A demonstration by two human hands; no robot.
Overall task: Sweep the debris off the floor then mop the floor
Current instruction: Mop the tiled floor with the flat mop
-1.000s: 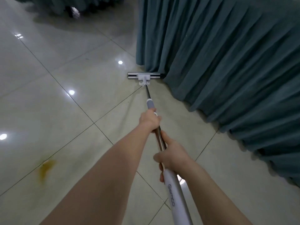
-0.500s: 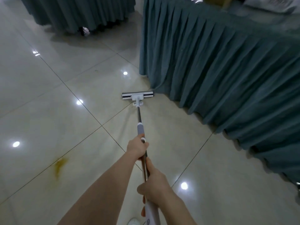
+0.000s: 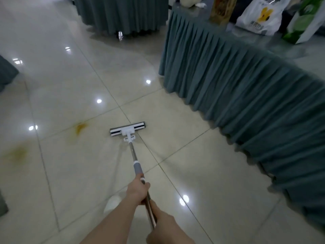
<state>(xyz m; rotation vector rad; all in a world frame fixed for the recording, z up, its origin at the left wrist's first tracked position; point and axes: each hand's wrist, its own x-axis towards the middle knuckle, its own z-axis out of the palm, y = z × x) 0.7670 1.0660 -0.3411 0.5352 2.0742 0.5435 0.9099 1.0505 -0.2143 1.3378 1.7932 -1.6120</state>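
Floor (image 3: 211, 173): glossy tile is gleaming under both hands; slipping looks possible.
Table skirt (image 3: 246, 95): hanging right of the hands; a wide stroke risks snagging its hem.
Mop (image 3: 127, 129): head is lying flat ahead of the left hand.
Right hand (image 3: 163, 224): gripping the shaft nearest the body.
Left hand (image 3: 138, 191): clenching the shaft further forward.
Yellow stain (image 3: 80, 127): sitting ahead-left of the hands, beside the head; probably smearing if pushed dry.
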